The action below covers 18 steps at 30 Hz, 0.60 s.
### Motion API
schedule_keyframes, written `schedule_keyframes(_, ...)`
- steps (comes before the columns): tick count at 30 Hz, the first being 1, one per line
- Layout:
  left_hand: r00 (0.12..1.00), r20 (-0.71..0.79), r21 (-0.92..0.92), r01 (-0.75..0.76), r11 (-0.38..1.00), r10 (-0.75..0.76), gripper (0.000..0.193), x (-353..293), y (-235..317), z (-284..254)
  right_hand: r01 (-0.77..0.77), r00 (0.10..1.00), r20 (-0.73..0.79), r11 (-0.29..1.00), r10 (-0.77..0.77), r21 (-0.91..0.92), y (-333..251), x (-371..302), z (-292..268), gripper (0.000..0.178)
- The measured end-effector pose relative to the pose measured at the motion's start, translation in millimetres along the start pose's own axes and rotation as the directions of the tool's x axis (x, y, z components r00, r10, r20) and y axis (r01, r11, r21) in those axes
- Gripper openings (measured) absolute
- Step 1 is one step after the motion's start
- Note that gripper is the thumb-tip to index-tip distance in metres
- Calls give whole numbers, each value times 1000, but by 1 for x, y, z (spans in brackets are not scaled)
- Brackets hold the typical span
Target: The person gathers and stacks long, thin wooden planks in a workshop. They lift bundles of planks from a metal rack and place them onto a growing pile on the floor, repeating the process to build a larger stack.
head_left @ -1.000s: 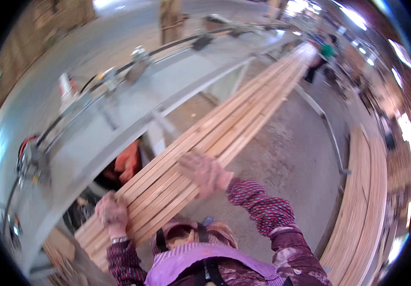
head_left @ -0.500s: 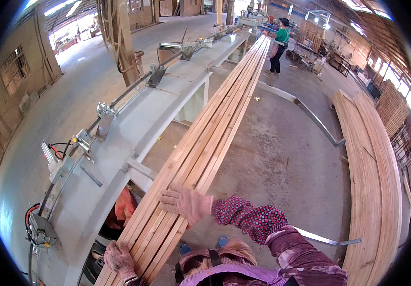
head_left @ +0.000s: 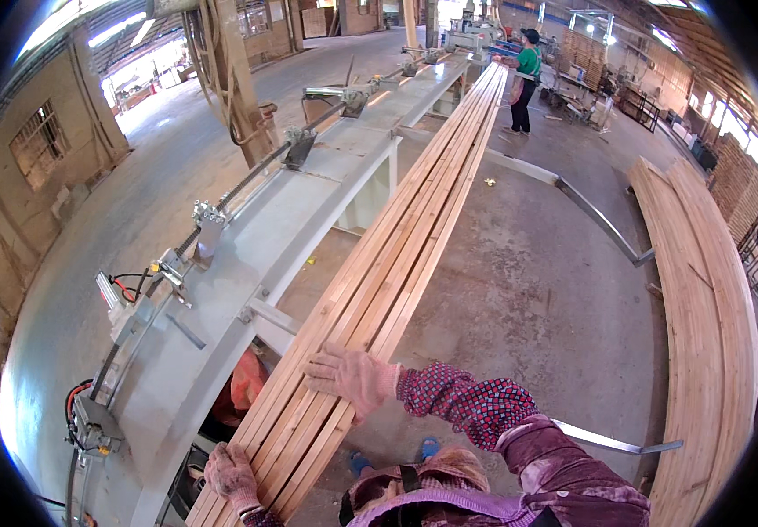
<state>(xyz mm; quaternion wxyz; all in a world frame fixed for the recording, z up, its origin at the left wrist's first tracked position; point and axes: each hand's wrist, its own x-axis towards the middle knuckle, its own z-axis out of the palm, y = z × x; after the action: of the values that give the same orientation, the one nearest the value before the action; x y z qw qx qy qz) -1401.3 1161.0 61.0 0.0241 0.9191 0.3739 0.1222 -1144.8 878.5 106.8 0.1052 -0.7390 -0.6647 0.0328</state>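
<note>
Wood strips (head_left: 388, 279) btwn grey machine (head_left: 275, 220) & stacked planks (head_left: 704, 329).

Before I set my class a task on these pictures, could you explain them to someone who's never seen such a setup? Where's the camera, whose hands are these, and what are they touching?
There is no robot here. Every picture comes from one wide fisheye camera on a person's head, looking down, so straight edges bend near the rim. The gloved hands are the wearer's own. The right hand lies across the top of long wooden strips, set side by side; the left hand is at their left edge, its exact grip partly hidden. Left of the strips runs a long grey metal bench. At the right is a stack of boards. A co-worker in a green top stands near the strips' far end.
</note>
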Motion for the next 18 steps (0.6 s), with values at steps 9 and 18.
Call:
schedule_keyframes(9, 1000, 25, -34, 11, 999, -10, 44, 0, -2, -3, -41, 995, 94, 998, 36, 47, -7, 5, -18, 105)
schedule_keyframes(18, 1000, 9, -8, 27, 1000, -27, 43, 0, 1, -5, 75, 970, -239, 992, -48, 103, 7, 3, 21, 98)
